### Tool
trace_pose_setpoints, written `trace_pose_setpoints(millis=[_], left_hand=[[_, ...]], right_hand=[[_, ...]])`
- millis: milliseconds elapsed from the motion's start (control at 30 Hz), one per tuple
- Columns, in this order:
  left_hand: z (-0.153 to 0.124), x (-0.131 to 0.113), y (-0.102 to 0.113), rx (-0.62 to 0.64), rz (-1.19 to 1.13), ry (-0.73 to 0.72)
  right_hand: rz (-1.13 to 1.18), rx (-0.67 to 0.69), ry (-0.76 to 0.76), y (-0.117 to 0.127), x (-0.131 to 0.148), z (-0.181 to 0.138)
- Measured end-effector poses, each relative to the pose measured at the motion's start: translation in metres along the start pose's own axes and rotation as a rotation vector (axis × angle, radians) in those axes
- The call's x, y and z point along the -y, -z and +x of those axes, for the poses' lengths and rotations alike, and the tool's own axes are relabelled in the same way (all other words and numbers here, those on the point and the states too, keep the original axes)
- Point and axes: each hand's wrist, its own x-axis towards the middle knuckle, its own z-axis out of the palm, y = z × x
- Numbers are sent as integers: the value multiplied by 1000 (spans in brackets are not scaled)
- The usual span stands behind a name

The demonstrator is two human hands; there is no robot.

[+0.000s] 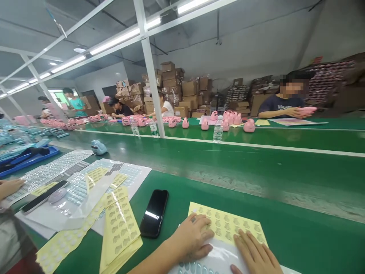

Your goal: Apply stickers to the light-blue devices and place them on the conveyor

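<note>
In front of me lies a yellow sticker sheet point(226, 220) printed with rows of small grey shapes. A white sheet with pale blue, shiny oval stickers point(196, 268) overlaps its near edge. My left hand point(195, 236) rests on the left part of the yellow sheet, fingers bent, thumb apart from them. My right hand point(255, 253) lies with stretched fingers across the yellow sheet's near right edge and the white sheet. Neither hand grips anything that I can see. A black phone point(154, 213) lies left of my left hand.
Stacked yellow sticker sheets point(121, 228) and white sticker sheets point(137, 171) lie to the left. Beyond them are a light blue toy-like item point(98, 147) and a blue tray point(53, 152). Across the green bench stand bottles point(218, 131) and pink items point(249, 125). A person's hand point(11, 186) is at far left.
</note>
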Motion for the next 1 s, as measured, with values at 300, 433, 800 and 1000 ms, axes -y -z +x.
trace_pose_setpoints(millis=[300,433,800,1000], left_hand=[[0,-2,4,-16,-59,21],[0,-1,3,-29,-43,17],[1,-2,3,14,-33,10],[1,-1,-1,-19,-17,-15]], right_hand=[[44,-24,-56,9,3,7],[68,2,-74,15,4,10],[126,0,-146,14,9,7],[145,94,-154,18,9,6]])
